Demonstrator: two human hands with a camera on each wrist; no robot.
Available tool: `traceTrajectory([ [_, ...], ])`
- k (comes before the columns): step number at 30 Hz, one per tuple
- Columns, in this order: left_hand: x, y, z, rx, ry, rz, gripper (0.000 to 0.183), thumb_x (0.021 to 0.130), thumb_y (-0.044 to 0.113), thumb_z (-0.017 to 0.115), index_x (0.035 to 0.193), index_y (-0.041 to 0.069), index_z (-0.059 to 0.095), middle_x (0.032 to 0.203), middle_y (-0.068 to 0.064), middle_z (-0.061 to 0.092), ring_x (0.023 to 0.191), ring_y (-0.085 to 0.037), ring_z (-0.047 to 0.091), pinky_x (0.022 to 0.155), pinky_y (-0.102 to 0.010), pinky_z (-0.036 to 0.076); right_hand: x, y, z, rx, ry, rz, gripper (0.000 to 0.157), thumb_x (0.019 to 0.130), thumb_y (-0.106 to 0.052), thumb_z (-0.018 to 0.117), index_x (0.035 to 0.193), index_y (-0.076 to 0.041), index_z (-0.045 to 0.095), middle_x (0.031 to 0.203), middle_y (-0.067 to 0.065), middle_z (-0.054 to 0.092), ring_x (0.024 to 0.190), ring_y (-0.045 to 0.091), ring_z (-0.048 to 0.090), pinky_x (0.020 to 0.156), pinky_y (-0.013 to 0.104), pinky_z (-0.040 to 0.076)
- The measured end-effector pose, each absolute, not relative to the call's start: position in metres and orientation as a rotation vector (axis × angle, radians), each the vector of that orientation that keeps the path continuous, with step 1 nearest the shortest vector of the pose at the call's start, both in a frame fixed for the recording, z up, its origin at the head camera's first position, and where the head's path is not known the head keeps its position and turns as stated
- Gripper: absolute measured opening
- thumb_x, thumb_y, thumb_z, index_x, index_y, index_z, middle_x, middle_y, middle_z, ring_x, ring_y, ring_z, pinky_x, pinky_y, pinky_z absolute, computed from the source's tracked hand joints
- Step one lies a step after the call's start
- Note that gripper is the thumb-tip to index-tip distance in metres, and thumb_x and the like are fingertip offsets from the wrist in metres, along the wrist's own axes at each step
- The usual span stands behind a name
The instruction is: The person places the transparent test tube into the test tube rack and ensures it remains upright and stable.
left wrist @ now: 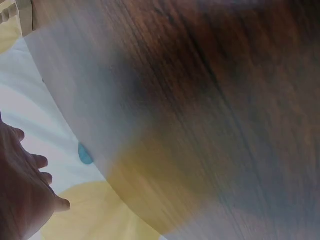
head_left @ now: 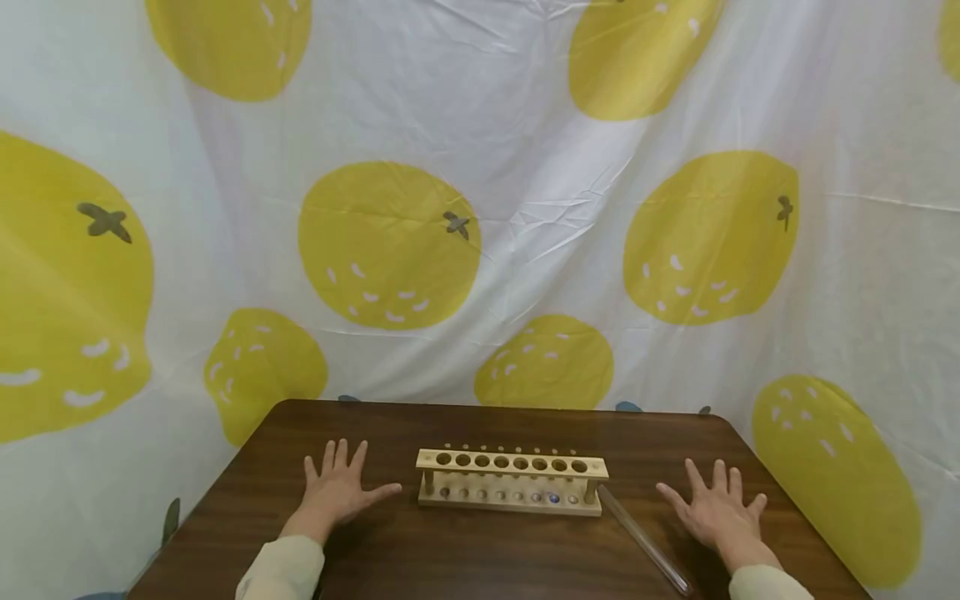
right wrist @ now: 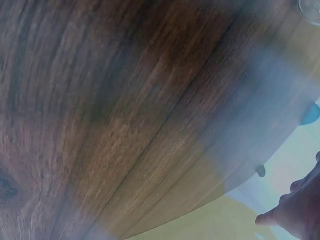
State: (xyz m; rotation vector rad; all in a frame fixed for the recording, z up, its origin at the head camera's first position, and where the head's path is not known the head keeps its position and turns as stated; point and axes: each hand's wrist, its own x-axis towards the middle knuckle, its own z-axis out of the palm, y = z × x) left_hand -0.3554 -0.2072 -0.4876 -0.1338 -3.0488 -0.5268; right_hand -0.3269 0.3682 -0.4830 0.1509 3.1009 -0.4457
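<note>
A pale wooden test tube rack (head_left: 510, 473) stands near the middle of the table, with a row of round holes along its top board. One spot on its lower board looks blue. To the rack's right, a clear glass test tube (head_left: 643, 540) lies slanted on the tabletop. My left hand (head_left: 340, 492) is left of the rack, fingers spread and holding nothing. Beyond the tube on the right, my right hand (head_left: 718, 510) has its fingers spread too, with nothing in it. The left wrist view catches a corner of the rack (left wrist: 25, 17); the right wrist view shows a rounded glass edge (right wrist: 311, 11).
The dark brown wood-grain table (head_left: 450, 558) has rounded far corners. Behind it and along both sides hangs a white cloth (head_left: 525, 167) printed with large yellow fruit. Light-coloured sleeves (head_left: 283, 567) cover both forearms.
</note>
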Motion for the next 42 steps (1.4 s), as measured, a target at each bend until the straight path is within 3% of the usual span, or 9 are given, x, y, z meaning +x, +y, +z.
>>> traceTrajectory([
  [13,-0.358,-0.2,-0.483,-0.146,-3.007,-0.562,0.112,0.082,0.079,0.054,0.156,0.002,0.024,0.157,-0.036,0.009,0.145,-0.053,-0.001,0.107,-0.074,-0.006,-0.327,0.363,-0.484,0.134,3.129,-0.442,0.099,0.093,-0.078,0.029,0.155,-0.001,0.022,0.15,0.045,-0.005,0.136,0.063,-0.008,0.095,0.083,-0.01],
  [20,-0.361,-0.196,-0.484,-0.131,-2.99,-0.595,0.109,0.085,0.081,0.046,0.157,0.003,0.024,0.157,-0.035,0.011,0.145,-0.051,0.0,0.107,-0.074,-0.006,-0.327,0.358,-0.483,0.129,3.131,-0.433,0.096,0.094,-0.076,0.028,0.155,-0.001,0.026,0.151,0.044,-0.002,0.137,0.063,-0.005,0.096,0.083,-0.008],
  [42,-0.359,-0.177,-0.477,-0.125,-2.935,-0.72,0.102,0.088,0.079,0.043,0.157,0.005,0.026,0.158,-0.032,0.016,0.147,-0.049,0.002,0.108,-0.074,-0.002,-0.33,0.347,-0.481,0.144,3.146,-0.428,0.103,0.089,-0.083,0.021,0.153,-0.002,0.031,0.152,0.043,0.0,0.139,0.061,0.0,0.099,0.082,-0.002],
])
